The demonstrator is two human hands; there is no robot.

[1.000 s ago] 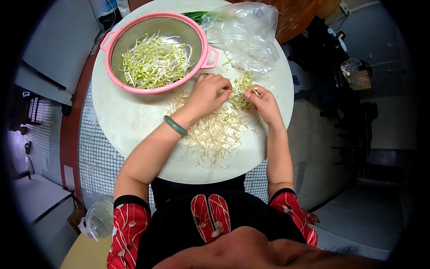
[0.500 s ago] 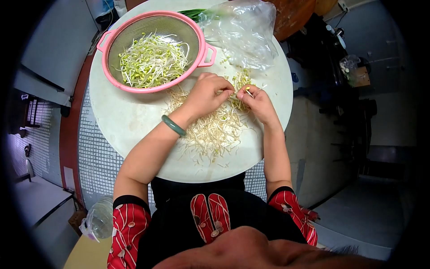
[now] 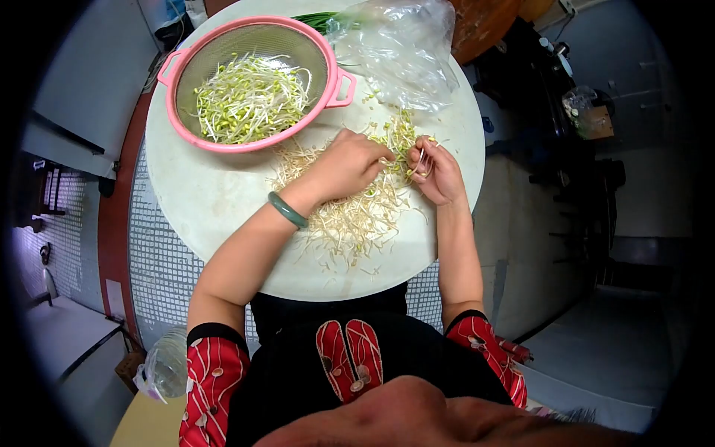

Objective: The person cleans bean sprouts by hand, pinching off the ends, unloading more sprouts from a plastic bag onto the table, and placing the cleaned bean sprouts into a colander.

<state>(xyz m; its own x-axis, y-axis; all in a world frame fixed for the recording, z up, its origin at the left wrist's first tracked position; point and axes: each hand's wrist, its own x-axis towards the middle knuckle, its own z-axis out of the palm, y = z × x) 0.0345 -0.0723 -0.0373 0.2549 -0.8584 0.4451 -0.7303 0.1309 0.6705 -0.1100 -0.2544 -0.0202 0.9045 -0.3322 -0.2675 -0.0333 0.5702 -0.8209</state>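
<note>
My right hand point(image 3: 437, 173) is closed around a bean sprout point(image 3: 424, 158), its yellow head showing at the thumb and forefinger. A few more sprouts seem to lie in its curled fingers. My left hand point(image 3: 347, 165), with a green bangle point(image 3: 288, 210) on the wrist, reaches over the sprouts on the table. Its fingers are curled with the tips close together; what they hold, if anything, is hidden. Yellow-headed bean sprouts point(image 3: 400, 132) lie just beyond the fingertips. Below both hands spreads a loose heap of thin, pale root ends point(image 3: 356, 227).
A pink-rimmed mesh colander point(image 3: 246, 147) holding bean sprouts point(image 3: 249, 100) stands at the far left of the round white table point(image 3: 205, 201). A clear plastic bag point(image 3: 406, 52) lies at the back right, beside long green stalks point(image 3: 314, 22).
My hands have moved apart. The left has drawn slightly back toward the heap, while the right has turned palm up and shifted right with the sprout in it.
</note>
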